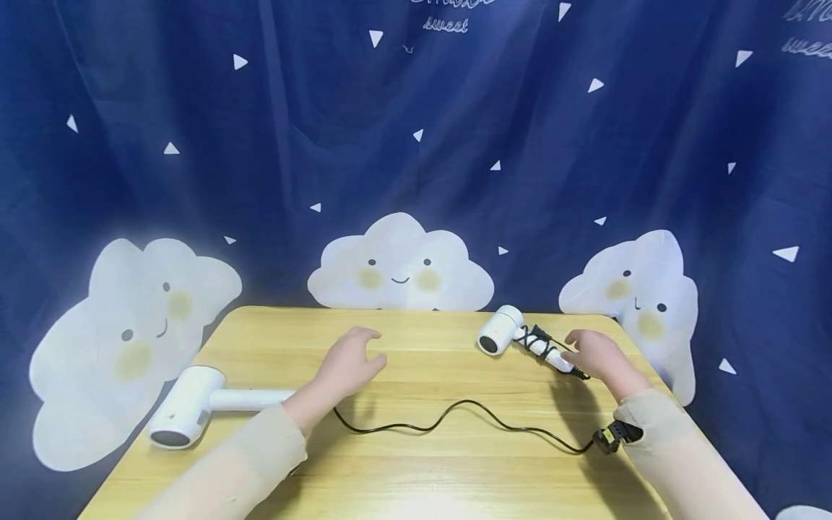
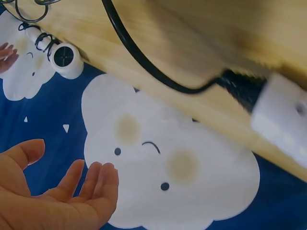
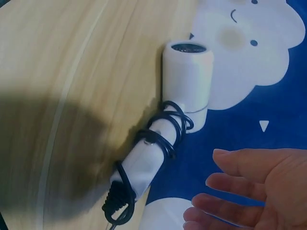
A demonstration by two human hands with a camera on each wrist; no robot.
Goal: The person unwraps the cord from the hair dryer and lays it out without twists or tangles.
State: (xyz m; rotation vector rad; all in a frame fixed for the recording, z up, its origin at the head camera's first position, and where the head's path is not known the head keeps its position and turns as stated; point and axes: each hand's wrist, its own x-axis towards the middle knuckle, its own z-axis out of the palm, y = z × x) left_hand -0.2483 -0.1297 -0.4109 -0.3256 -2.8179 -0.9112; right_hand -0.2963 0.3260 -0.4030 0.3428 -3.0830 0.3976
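Observation:
Two white hair dryers lie on the wooden table. The left hair dryer (image 1: 188,404) has its handle toward the right, partly behind my left forearm. From its handle end a black cord (image 1: 455,406) runs loosely to a black plug (image 1: 609,438) beside my right sleeve. My left hand (image 1: 351,361) hovers over the table past that handle end, fingers relaxed, holding nothing. At the back right lies the other hair dryer (image 3: 187,79), its own black cord (image 3: 168,143) wound around the handle. Beside that handle my right hand (image 3: 259,187) is held with loosely bent fingers, apart from it.
A light wooden table (image 1: 416,361) holds everything. Behind it hangs a dark blue curtain (image 1: 455,180) printed with white triangles and smiling clouds, right at the table's back edge.

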